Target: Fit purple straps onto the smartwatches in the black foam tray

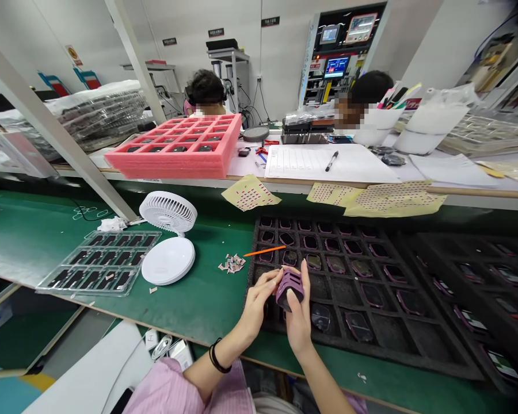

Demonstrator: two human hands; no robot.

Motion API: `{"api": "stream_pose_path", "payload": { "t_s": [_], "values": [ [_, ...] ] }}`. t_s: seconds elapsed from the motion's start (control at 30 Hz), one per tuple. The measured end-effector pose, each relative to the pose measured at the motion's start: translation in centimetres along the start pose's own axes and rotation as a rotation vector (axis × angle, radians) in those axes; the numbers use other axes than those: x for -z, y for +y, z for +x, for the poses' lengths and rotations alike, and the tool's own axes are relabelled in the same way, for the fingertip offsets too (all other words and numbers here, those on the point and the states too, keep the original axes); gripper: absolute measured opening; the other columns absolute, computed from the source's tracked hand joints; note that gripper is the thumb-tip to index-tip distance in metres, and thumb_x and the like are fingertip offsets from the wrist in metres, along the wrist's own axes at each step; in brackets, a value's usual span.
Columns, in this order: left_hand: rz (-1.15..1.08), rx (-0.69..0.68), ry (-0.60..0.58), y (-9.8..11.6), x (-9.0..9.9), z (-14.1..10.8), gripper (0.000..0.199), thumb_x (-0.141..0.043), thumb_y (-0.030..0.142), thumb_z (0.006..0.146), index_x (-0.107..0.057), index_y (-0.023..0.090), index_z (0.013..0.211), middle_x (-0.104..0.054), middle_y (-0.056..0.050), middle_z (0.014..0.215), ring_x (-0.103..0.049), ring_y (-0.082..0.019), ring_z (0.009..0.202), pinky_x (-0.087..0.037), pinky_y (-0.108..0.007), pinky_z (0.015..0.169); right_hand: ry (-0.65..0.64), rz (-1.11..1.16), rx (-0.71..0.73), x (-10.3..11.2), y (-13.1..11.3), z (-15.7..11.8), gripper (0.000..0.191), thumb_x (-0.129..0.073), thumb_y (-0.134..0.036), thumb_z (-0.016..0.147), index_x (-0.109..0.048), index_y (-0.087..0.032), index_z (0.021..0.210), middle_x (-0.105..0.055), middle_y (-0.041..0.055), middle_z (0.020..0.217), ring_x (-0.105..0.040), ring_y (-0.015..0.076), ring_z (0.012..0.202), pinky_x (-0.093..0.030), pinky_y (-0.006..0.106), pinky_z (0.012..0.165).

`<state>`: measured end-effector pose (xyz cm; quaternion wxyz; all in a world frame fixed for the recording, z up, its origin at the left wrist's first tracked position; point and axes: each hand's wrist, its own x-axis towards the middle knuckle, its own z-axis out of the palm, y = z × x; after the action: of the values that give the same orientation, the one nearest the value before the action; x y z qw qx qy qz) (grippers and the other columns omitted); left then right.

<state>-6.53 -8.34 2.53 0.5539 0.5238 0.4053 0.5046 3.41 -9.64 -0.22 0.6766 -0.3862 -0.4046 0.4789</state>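
Note:
A short stack of purple watch cases (289, 286) with dark faces is held up between both hands over the near left part of the black foam tray (391, 332). My left hand (259, 299) closes on the stack's left side with the fingertips. My right hand (300, 322) wraps its right side, with the thumb across the near dark face. Similar purple-rimmed watch cases (372, 294) lie in many of the tray's compartments, while some near ones hold nothing. An orange stick (264, 250) rests across the tray's left edge, beside a small pile of pale tabs (233, 263).
On the green bench (216, 299) stands a white fan (168, 260), with a clear tray of black parts (97, 261) left of it. Another dark tray (501, 276) is at the right. A shelf behind bears pink foam trays (172, 164) and paper (302, 164). Two people sit beyond.

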Motion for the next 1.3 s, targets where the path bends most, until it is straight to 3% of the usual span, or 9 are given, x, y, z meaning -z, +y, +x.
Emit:
{"api": "stream_pose_path", "payload": {
  "t_s": [0.13, 0.27, 0.37, 0.6, 0.77, 0.9, 1.07, 1.17, 1.3],
  "values": [
    [0.351, -0.021, -0.030, -0.5, 3.7, 1.4, 0.034, -0.046, 0.033, 0.090, -0.070, 0.018, 0.110, -0.066, -0.009, 0.109, -0.060, -0.023, 0.101, -0.051, -0.034, 0.081, -0.007, 0.070, -0.119, -0.2, -0.3, 0.6, 0.061, -0.054, -0.041, 0.089, -0.030, -0.037, 0.145, -0.052, 0.0032, 0.128, -0.057, 0.0197, 0.106, -0.042, 0.043, 0.099],
    [0.877, -0.075, 0.193, -1.9, 8.1, 3.6, 0.021, -0.052, 0.023, 0.087, -0.068, 0.017, 0.099, -0.064, -0.008, 0.099, -0.059, -0.021, 0.091, -0.049, -0.035, 0.083, 0.020, 0.153, -0.182, -0.2, -1.1, 1.1, 0.063, -0.056, -0.042, 0.088, -0.029, -0.039, 0.145, -0.055, 0.0027, 0.120, -0.061, 0.0164, 0.085, -0.050, 0.038, 0.082],
    [1.112, -0.032, 0.243, -3.2, 9.7, 5.0, 0.014, -0.059, 0.020, 0.084, -0.066, 0.017, 0.096, -0.064, -0.009, 0.098, -0.058, -0.023, 0.094, -0.048, -0.036, 0.085, 0.030, 0.201, -0.221, -0.2, -1.6, 1.3, 0.063, -0.057, -0.042, 0.087, -0.032, -0.038, 0.144, -0.058, 0.0025, 0.114, -0.061, 0.0160, 0.082, -0.051, 0.036, 0.078],
    [1.133, -0.001, 0.196, -4.3, 9.8, 6.7, 0.014, -0.059, 0.005, 0.077, -0.066, 0.016, 0.082, -0.067, -0.006, 0.080, -0.060, -0.021, 0.083, -0.048, -0.032, 0.078, 0.055, 0.272, -0.251, -0.1, -1.9, 1.3, 0.064, -0.060, -0.041, 0.085, -0.035, -0.035, 0.143, -0.060, 0.0046, 0.113, -0.061, 0.0173, 0.080, -0.052, 0.038, 0.073],
    [1.097, -0.013, 0.190, -2.8, 10.6, 6.5, 0.021, -0.054, 0.004, 0.078, -0.070, 0.016, 0.081, -0.067, -0.006, 0.076, -0.061, -0.019, 0.077, -0.048, -0.031, 0.076, 0.049, 0.301, -0.238, -0.1, -2.1, 1.4, 0.059, -0.054, -0.041, 0.087, -0.036, -0.034, 0.143, -0.060, 0.0053, 0.112, -0.060, 0.0169, 0.077, -0.052, 0.038, 0.071],
    [0.856, -0.099, 0.299, -0.1, 8.4, 4.7, 0.019, -0.056, 0.018, 0.084, -0.072, 0.017, 0.095, -0.069, -0.007, 0.085, -0.061, -0.017, 0.074, -0.049, -0.031, 0.072, 0.058, 0.347, -0.208, -0.6, -2.1, 1.5, 0.057, -0.052, -0.040, 0.088, -0.036, -0.035, 0.143, -0.060, 0.0055, 0.111, -0.060, 0.0169, 0.077, -0.052, 0.039, 0.071],
    [0.117, -0.152, 0.365, 1.7, 1.3, 2.2, 0.016, -0.073, 0.031, 0.074, -0.075, 0.017, 0.081, -0.070, -0.005, 0.080, -0.063, -0.016, 0.072, -0.051, -0.027, 0.065, 0.105, 0.357, -0.159, -1.5, -1.7, 1.2, 0.058, -0.052, -0.040, 0.088, -0.036, -0.034, 0.143, -0.059, 0.0057, 0.119, -0.061, 0.0203, 0.098, -0.048, 0.044, 0.090],
    [-0.002, -0.136, 0.359, 1.3, -1.6, 1.8, 0.016, -0.074, 0.032, 0.074, -0.076, 0.017, 0.081, -0.068, -0.004, 0.079, -0.060, -0.014, 0.066, -0.047, -0.024, 0.055, 0.136, 0.317, -0.131, -1.8, -1.5, 0.8, 0.058, -0.051, -0.041, 0.088, -0.035, -0.033, 0.144, -0.056, 0.0050, 0.127, -0.053, 0.0217, 0.118, -0.037, 0.047, 0.105],
    [-0.017, -0.135, 0.395, 0.8, -2.5, 1.7, 0.012, -0.074, 0.029, 0.075, -0.076, 0.018, 0.079, -0.069, -0.004, 0.082, -0.063, -0.016, 0.079, -0.051, -0.027, 0.071, 0.126, 0.271, -0.088, -1.8, -1.4, 0.6, 0.061, -0.048, -0.043, 0.089, -0.029, -0.033, 0.146, -0.055, 0.0050, 0.129, -0.052, 0.0219, 0.121, -0.033, 0.049, 0.108]
  ]
}}
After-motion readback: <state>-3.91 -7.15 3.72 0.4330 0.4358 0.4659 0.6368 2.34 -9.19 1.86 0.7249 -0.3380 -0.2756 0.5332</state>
